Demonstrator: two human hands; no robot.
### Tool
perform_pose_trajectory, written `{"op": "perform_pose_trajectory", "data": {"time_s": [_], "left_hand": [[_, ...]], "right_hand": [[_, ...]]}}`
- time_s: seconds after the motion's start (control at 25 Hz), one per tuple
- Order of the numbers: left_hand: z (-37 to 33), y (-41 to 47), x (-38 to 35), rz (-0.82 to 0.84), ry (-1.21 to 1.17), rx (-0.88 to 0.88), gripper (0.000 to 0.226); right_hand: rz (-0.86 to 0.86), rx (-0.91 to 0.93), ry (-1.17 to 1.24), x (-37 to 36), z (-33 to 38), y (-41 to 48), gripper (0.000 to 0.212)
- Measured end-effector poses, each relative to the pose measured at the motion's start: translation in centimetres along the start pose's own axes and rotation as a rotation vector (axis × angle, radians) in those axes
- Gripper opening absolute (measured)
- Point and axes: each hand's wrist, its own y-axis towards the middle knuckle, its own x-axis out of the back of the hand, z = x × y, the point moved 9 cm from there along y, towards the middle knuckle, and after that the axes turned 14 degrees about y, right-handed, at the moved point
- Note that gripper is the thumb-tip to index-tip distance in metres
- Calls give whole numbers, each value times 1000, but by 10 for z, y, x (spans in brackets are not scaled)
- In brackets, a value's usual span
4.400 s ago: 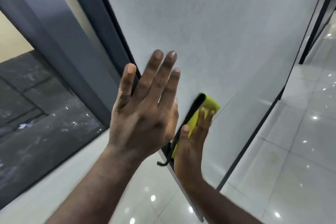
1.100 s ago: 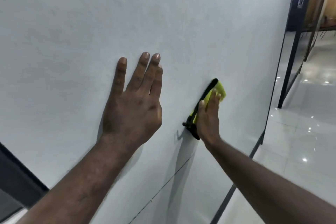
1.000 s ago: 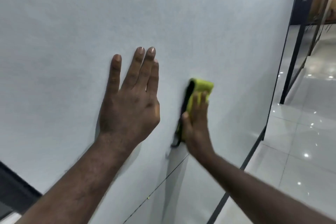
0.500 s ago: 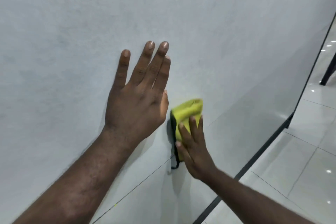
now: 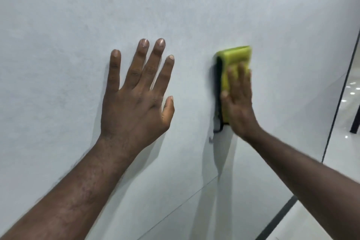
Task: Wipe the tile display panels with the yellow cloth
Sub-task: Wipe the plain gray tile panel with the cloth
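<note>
A large pale grey tile display panel (image 5: 74, 15) fills nearly the whole view. My left hand (image 5: 136, 95) lies flat on it with fingers spread and straight. To its right, my right hand (image 5: 238, 101) presses a folded yellow cloth (image 5: 236, 56) with a black edge flat against the panel, fingers straight. The cloth's top sticks out above my fingertips, and its black edge hangs down along the left side of my palm. The right hand and cloth are motion-blurred.
A thin joint line (image 5: 175, 202) crosses the panel's lower part. The panel's dark frame edge (image 5: 339, 99) runs down the right side. Beyond it lies glossy white floor (image 5: 348, 93) and a dark post foot (image 5: 356, 121).
My right hand has slid the cloth up and to the right, away from my left hand. The left hand stays flat on the panel, its fingers now more spread.
</note>
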Motion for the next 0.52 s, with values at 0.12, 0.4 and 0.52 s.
{"op": "perform_pose_trajectory", "data": {"time_s": [0.12,0.4,0.52], "left_hand": [[21,30,9,-32,2,49,79],[25,67,6,-6,14,109,90],[17,75,4,-7,37,94,93]], "right_hand": [[-238,-347,78,26,7,59,58],[-31,-87,-69,42,45,121,57],[-17,-166,-142,48,59,139,61]]}}
